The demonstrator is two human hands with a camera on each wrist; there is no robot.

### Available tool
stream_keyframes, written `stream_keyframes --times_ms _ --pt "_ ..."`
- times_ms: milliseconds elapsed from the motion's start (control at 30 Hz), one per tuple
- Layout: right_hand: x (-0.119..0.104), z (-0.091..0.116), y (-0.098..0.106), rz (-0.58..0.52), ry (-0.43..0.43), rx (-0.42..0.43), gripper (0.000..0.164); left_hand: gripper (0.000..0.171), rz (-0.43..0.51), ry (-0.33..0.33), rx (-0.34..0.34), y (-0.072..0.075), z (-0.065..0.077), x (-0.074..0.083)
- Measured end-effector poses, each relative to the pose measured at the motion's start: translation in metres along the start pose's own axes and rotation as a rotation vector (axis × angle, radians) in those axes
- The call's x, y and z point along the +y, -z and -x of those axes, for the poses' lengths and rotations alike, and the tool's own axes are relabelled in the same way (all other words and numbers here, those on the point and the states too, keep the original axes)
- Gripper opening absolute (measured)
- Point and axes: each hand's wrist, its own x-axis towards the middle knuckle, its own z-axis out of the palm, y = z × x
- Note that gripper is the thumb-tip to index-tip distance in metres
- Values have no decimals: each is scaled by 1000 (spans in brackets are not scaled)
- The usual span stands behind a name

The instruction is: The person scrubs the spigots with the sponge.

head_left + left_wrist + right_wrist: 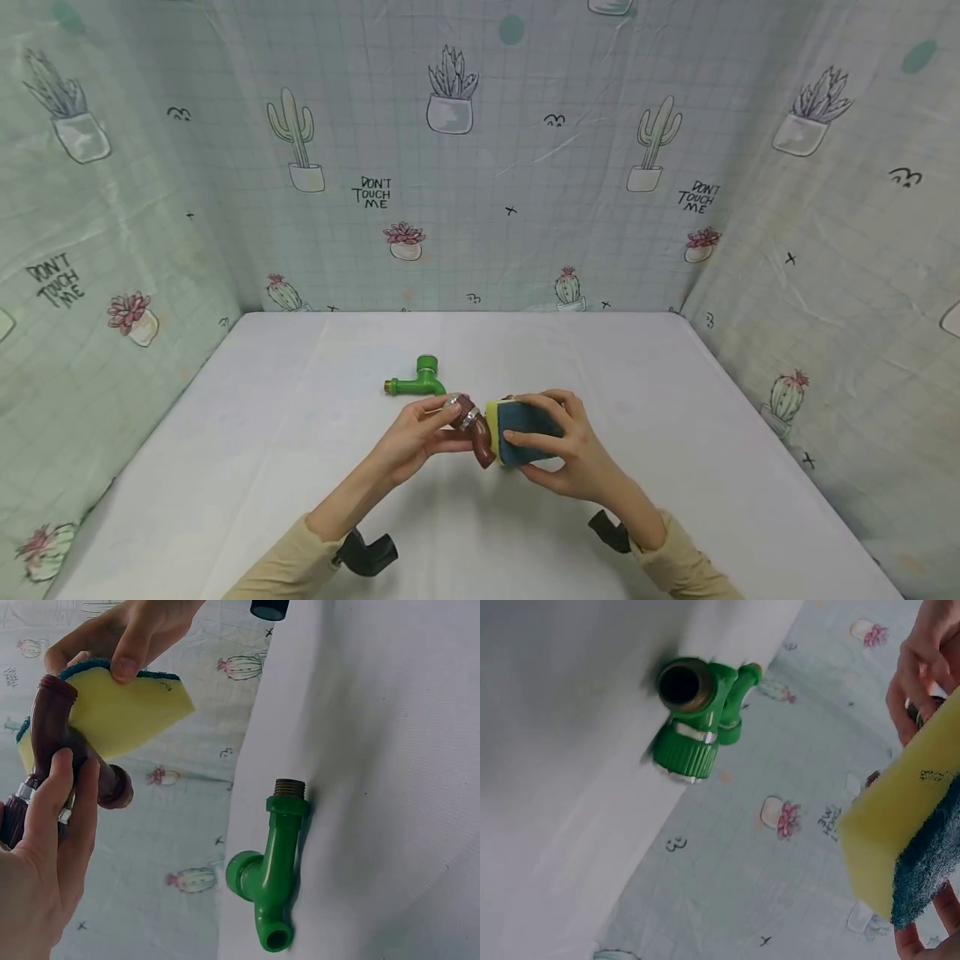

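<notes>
My left hand (411, 443) grips a dark brown tap (482, 442) by its silver-collared end, the curved spout hanging down. In my right hand (581, 457) is a sponge (528, 432), yellow with a dark blue scouring side. The left wrist view has the sponge's yellow face (120, 716) right behind the brown tap (51, 724); the two look to be touching. Fingers spread over the blue side hold the sponge. A green tap (418, 383) with a brass threaded end lies on the table just beyond the left hand.
In the right wrist view, a green fitting (686, 754) with a ribbed knob overlaps another green piece (739, 701). A black device (367, 554) sits by the left wrist, another (611, 532) by the right. White table (262, 417); patterned cloth walls (510, 167) surround it.
</notes>
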Motion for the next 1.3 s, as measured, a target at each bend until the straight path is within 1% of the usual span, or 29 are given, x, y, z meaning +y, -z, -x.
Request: stream_keyframes --times_ms 233,367,433,533,600,700,800,867,967,1067,1200,1267,1300 --pt "14 6 6 78 -15 22 31 33 -23 -27 -74 4 1 2" --pt "21 10 6 118 -28 54 30 35 -17 -35 -92 5 0 2" --pt "23 13 6 134 -50 66 30 36 -8 -32 -91 6 0 2" --pt "26 16 6 136 -132 59 33 42 9 -26 -90 7 0 2" --pt "27 17 5 120 -196 49 36 46 24 -24 -97 8 -1 2" --pt "28 19 4 58 -275 34 38 50 44 -16 -122 8 -1 3" --pt "27 19 1 -14 -303 34 38 50 54 -7 -146 9 -2 2" --pt "26 19 1 -58 -317 41 43 52 47 -8 -144 10 -3 2" --pt "24 17 1 -106 -323 60 53 56 45 -12 -93 11 -4 -1" --pt "22 16 1 -129 -318 76 56 53 48 -2 -16 12 -5 -5" --pt "20 15 2 -148 -308 95 46 36 9 28 85 8 -6 -9" --pt "19 13 3 -150 -306 102 41 32 -42 47 124 5 -7 -9" --pt "18 11 3 -151 -305 102 39 34 -71 59 139 2 -7 -9"
